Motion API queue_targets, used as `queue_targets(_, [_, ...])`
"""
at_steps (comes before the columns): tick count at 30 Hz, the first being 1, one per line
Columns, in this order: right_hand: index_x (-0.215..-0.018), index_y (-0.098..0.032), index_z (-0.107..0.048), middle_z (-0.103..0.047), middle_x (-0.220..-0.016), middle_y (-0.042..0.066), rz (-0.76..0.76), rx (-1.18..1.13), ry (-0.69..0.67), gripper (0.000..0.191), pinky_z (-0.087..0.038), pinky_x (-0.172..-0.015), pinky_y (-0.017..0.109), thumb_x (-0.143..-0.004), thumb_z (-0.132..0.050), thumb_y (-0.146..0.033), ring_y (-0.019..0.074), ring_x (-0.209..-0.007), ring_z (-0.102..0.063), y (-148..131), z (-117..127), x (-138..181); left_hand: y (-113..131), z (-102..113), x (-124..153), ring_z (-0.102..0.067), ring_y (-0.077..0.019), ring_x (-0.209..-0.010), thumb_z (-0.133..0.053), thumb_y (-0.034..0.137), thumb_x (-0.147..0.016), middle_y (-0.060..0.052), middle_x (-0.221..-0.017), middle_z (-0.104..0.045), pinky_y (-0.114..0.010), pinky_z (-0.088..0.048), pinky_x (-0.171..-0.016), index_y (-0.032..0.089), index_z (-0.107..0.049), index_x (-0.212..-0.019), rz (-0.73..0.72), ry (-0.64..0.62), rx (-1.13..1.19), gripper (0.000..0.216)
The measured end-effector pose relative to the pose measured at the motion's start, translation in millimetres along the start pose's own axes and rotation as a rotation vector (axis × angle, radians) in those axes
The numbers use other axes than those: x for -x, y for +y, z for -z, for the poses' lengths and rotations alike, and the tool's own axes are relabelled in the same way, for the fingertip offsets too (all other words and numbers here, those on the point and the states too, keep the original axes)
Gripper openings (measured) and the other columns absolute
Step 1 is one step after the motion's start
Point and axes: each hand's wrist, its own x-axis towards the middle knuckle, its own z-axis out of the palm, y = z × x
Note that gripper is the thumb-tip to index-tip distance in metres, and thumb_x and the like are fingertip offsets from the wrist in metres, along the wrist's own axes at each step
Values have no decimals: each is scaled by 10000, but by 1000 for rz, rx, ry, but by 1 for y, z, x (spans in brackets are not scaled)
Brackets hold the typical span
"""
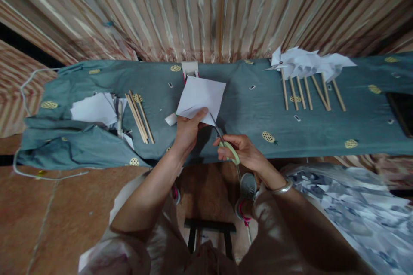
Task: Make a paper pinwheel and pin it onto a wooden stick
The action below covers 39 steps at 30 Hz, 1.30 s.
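A square sheet of white paper (201,94) is pinched at its near edge by my left hand (190,129), thumb on top. One slit shows in the sheet left of the thumb. My right hand (240,150) grips the light green handles of a pair of scissors (230,148). Their blades meet the paper's near right corner, just right of my left thumb. Partly hidden behind my left hand, a small white roll or tube (171,119) lies on the cloth. Beyond the sheet stands a small open box (190,68), its lower part covered by the paper.
A stack of white paper (93,109) and several wooden sticks (137,116) lie left on the green tablecloth (248,111). Paper pinwheels (309,66) on sticks rest at right. A dark flat object (402,111) is at the far right. Below right sits a clear bag of paper pieces (355,210).
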Motion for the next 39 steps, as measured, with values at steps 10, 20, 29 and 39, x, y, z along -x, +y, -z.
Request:
queue_targets(10, [-793,-184,-698,-655,-583,-35,-6,4,-1,448,-471,-513,199,-556,-913,-497,92,-534,-590,-1,0,0,-1,0,0,-677,-152,-752,-877,315,-594,5,-854,-736,-251,-532,-647,205,-700,-999,-7,-6,16,456])
queue_targets(20, [-798,-179,-686,-648,-585,-37,-14,9,4,448,-463,-508,204,-568,-905,-495,90,-531,-588,0,-1,0,0,-1,0,-638,-128,-692,-868,285,-577,9,-819,-716,-243,-538,-624,175,-676,-821,-9,2,35,329])
queue_targets(29, [-797,-172,-683,-623,-573,-47,-49,15,21,469,-456,-521,207,-542,-911,-494,87,-534,-577,-1,-2,-1,0,-1,-1,-642,-131,-672,-883,291,-561,-2,-802,-722,-230,-544,-585,197,-676,-793,3,4,41,324])
queue_targets(39, [-788,-177,-683,-620,-554,-52,-44,18,34,444,-446,-499,213,-546,-911,-471,85,-508,-564,1,-2,-2,-1,0,-2,-656,-136,-714,-882,306,-552,-10,-839,-721,-242,-552,-620,179,-657,-794,-5,7,31,354])
